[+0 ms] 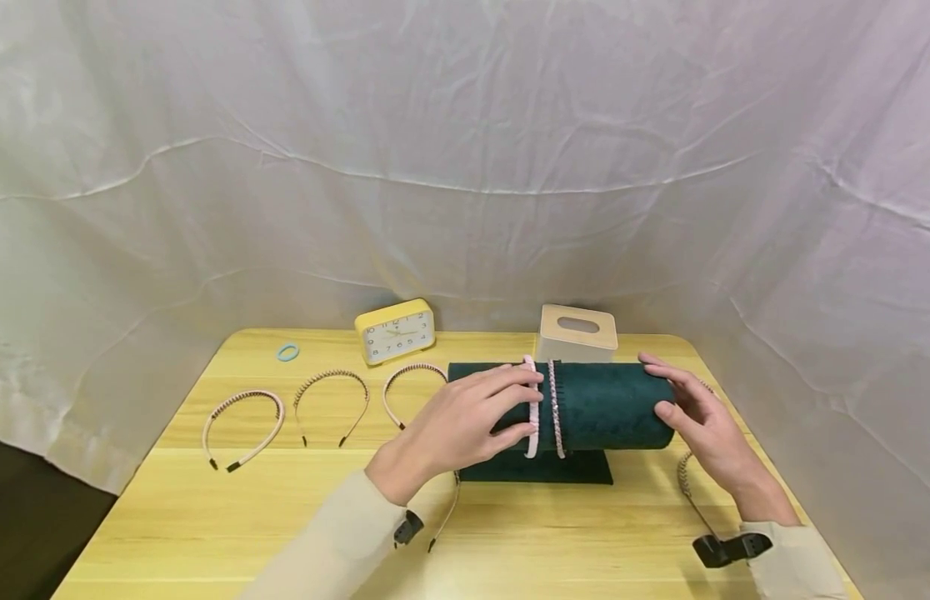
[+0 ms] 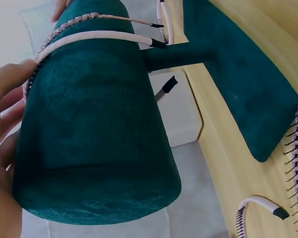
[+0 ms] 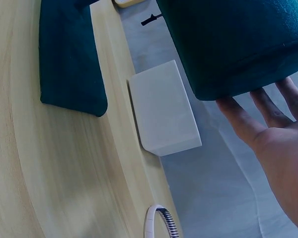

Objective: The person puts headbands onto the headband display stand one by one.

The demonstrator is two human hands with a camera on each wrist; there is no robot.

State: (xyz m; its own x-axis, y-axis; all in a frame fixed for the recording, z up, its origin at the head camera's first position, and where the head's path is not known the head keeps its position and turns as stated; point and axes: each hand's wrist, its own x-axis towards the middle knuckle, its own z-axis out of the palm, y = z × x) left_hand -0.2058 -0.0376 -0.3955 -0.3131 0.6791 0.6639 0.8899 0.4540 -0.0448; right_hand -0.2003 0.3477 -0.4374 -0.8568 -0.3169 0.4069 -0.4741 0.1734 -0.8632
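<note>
A dark green velvet cylinder on a stand (image 1: 618,408) carries a pale pink headband (image 1: 533,425) and, just right of it, a braided headband (image 1: 556,408). My left hand (image 1: 465,412) lies along the cylinder's left part, its fingertips and thumb tip at the pale pink band. In the left wrist view the thumb (image 2: 12,77) touches that band, and the black-tipped end of the pale pink headband (image 2: 104,35) hangs over the cylinder's side. At the cylinder's right end, my right hand (image 1: 708,429) touches it with spread fingers. The right wrist view shows its fingers (image 3: 238,116) against the rim.
Several other headbands lie on the wooden table (image 1: 285,517), among them a pink headband (image 1: 273,429) and a coiled-pattern headband (image 1: 333,375) at left. A yellow clock (image 1: 396,332), a blue ring (image 1: 288,352) and a tissue box (image 1: 577,329) stand or lie farther back.
</note>
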